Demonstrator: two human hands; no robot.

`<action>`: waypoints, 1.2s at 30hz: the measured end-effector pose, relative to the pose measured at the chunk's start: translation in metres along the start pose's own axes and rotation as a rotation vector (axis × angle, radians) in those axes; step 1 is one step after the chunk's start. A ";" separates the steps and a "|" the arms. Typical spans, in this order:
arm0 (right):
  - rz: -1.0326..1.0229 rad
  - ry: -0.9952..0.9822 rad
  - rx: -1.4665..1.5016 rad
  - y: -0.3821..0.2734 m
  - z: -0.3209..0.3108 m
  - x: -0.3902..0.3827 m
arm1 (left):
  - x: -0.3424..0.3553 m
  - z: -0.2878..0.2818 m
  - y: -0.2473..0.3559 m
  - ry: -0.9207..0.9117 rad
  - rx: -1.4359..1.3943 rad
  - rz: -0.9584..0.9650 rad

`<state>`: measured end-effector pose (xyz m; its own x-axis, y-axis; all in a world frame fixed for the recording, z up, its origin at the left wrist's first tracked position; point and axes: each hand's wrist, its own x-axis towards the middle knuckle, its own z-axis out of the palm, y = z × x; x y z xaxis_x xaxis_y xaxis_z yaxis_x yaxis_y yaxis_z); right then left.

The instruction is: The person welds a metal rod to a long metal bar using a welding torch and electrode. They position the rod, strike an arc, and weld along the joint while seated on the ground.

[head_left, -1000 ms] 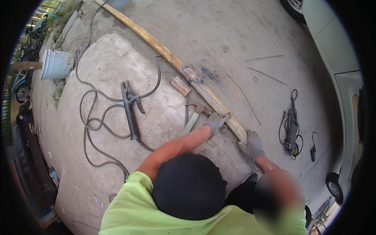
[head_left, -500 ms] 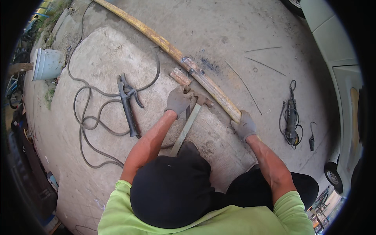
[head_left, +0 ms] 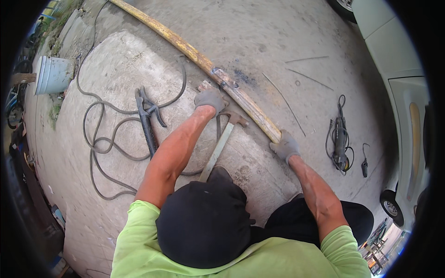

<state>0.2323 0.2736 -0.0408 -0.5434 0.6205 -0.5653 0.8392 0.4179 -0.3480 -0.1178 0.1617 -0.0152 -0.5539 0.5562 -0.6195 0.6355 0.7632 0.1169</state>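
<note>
1. The long yellow metal pipe with worn paint point(head_left: 181, 44) lies diagonally across the concrete floor point(head_left: 259, 32), its near end in the gloved right hand point(head_left: 286, 145). The right fingers are wrapped round that end, probably because holding the tip steadies or turns the whole length.
2. The gloved left hand point(head_left: 210, 99) is at a short, rusty, reddish-brown metal piece point(head_left: 205, 85), just beside the pipe's dark-edged, bare-metal patch. The glove hides the left fingers' undersides, so I cannot tell whether they grip the piece or only touch it.
3. The claw hammer with a rusty head and pale green handle point(head_left: 217, 152) lies between the forearms, apparently placed for easy reach, though also in the way of the left arm's return.
4. The black electrode holder point(head_left: 147, 125) lies left, partly behind the left forearm; its looping dark cable point(head_left: 103, 132) could snag.
5. Right of the pipe are thin grey metal rods point(head_left: 284, 103) and a dark corded grinder point(head_left: 340, 143), both well clear of the pipe.
</note>
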 end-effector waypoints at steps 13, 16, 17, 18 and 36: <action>-0.031 0.000 0.044 0.004 -0.002 0.001 | 0.005 0.024 -0.045 0.236 -0.130 -0.154; -0.018 -0.019 0.058 0.000 -0.006 0.000 | 0.000 0.009 -0.061 0.219 -0.146 -0.188; -0.024 -0.020 0.049 0.001 -0.006 0.000 | -0.004 0.008 -0.065 0.243 -0.162 -0.201; -0.032 -0.021 0.039 0.002 -0.005 0.000 | -0.008 0.006 -0.069 0.266 -0.179 -0.215; -0.058 0.109 0.011 -0.005 -0.001 -0.008 | -0.081 -0.023 -0.133 0.266 -0.068 -0.192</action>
<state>0.2324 0.2672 -0.0333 -0.5899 0.6638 -0.4597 0.8059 0.4485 -0.3865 -0.1699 0.0222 0.0373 -0.7870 0.4593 -0.4120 0.4733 0.8777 0.0744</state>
